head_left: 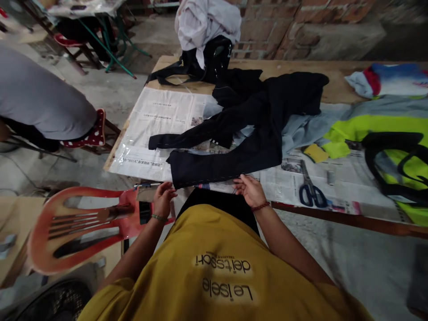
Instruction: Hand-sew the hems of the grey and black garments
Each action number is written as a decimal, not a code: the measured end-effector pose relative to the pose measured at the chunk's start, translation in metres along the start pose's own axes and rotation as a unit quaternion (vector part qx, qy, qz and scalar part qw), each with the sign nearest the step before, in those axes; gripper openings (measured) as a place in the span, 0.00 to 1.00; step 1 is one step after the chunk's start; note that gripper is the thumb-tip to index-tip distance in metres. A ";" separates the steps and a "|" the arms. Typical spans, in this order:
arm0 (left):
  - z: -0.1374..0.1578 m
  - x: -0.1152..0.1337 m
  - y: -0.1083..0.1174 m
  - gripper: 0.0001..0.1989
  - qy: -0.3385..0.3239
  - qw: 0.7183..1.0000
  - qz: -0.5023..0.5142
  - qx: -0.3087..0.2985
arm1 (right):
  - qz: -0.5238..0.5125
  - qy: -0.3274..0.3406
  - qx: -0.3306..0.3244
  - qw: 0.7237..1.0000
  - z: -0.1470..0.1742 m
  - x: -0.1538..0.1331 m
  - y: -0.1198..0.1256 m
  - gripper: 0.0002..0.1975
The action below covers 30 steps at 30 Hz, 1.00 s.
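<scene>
And here's the blk garment (227, 165), on the table (334, 84) right in front of the person, over newspaper (133, 129), two long sections reaching L, bulk bunched far R. White dashes run along the near edge. L hand (163, 199) sits at the near L corner, fingers loosely curled; can't tell if it's gripping. R hand (250, 191) is further along that edge, fingertips narrow & up against the cloth; pinch or just touch, can't tell. Bracelet on each wrist.

R of that, scissors (312, 194) lie w/ dk blue handles toward the person, yellow scrap (316, 153) just beyond, hi-vis cloth (364, 125) spread nr the R end, blk strap (381, 171) on top. Far side: blk bag (217, 58) w/ white cloth (207, 22) piled on it.

Over L, red chair (36, 240) by the table, & a co-worker in a grey top (40, 93) sits on a dotted stool (100, 129).
</scene>
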<state>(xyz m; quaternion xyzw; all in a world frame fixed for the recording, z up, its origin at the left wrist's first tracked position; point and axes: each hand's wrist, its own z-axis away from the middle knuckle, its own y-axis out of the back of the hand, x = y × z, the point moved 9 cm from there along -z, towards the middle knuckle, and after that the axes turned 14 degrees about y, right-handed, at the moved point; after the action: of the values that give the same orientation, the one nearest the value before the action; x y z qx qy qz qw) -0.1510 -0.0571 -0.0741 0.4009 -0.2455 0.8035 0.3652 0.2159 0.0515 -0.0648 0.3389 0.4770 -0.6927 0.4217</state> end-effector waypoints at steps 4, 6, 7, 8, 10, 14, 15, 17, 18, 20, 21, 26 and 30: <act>0.004 -0.012 -0.011 0.16 0.120 0.989 0.080 -0.026 | 0.000 0.026 0.012 1.000 0.001 -0.002 0.004 0.19; 0.007 -0.013 -0.020 0.17 0.155 0.983 0.094 -0.039 | 0.000 0.034 0.021 0.999 0.003 -0.005 0.008 0.19; 0.009 -0.013 -0.023 0.18 0.168 0.980 0.094 -0.043 | 0.000 0.037 0.025 0.999 0.004 -0.006 0.010 0.19; 0.010 -0.013 -0.027 0.19 0.178 0.979 0.091 -0.046 | -0.001 0.037 0.026 0.999 0.005 -0.008 0.011 0.19; 0.013 -0.014 -0.035 0.20 0.194 0.976 0.081 -0.053 | -0.010 0.034 0.022 0.999 0.005 -0.011 0.011 0.19; 0.016 -0.014 -0.044 0.21 0.209 0.971 0.091 -0.074 | -0.043 0.014 0.016 0.999 -0.001 -0.011 0.005 0.21; 0.017 -0.014 -0.044 0.20 0.209 0.970 0.098 -0.076 | -0.045 0.018 0.017 0.999 -0.003 -0.012 0.004 0.22; 0.018 -0.012 -0.042 0.18 0.206 0.969 0.111 -0.076 | -0.038 0.040 0.021 0.998 -0.007 -0.015 0.002 0.24; 0.018 -0.011 -0.040 0.17 0.204 0.969 0.116 -0.076 | -0.032 0.052 0.025 0.998 -0.008 -0.017 0.002 0.24; 0.019 -0.010 -0.037 0.16 0.201 0.968 0.125 -0.077 | -0.026 0.069 0.035 0.997 -0.009 -0.019 0.003 0.24; 0.020 -0.009 -0.037 0.15 0.200 0.968 0.129 -0.080 | -0.024 0.072 0.040 0.996 -0.008 -0.019 0.004 0.24; 0.020 -0.007 -0.037 0.13 0.194 0.967 0.142 -0.087 | -0.018 0.083 0.049 0.995 -0.002 -0.024 0.010 0.24; 0.017 -0.007 -0.038 0.10 0.192 0.967 0.147 -0.082 | -0.018 0.092 0.047 0.995 0.002 -0.030 0.010 0.26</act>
<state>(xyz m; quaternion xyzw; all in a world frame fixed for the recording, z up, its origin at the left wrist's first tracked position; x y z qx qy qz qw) -0.1107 -0.0481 -0.0666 0.1671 -0.2921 0.8873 0.3154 0.2374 0.0553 -0.0413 0.4117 0.4870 -0.6876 0.3473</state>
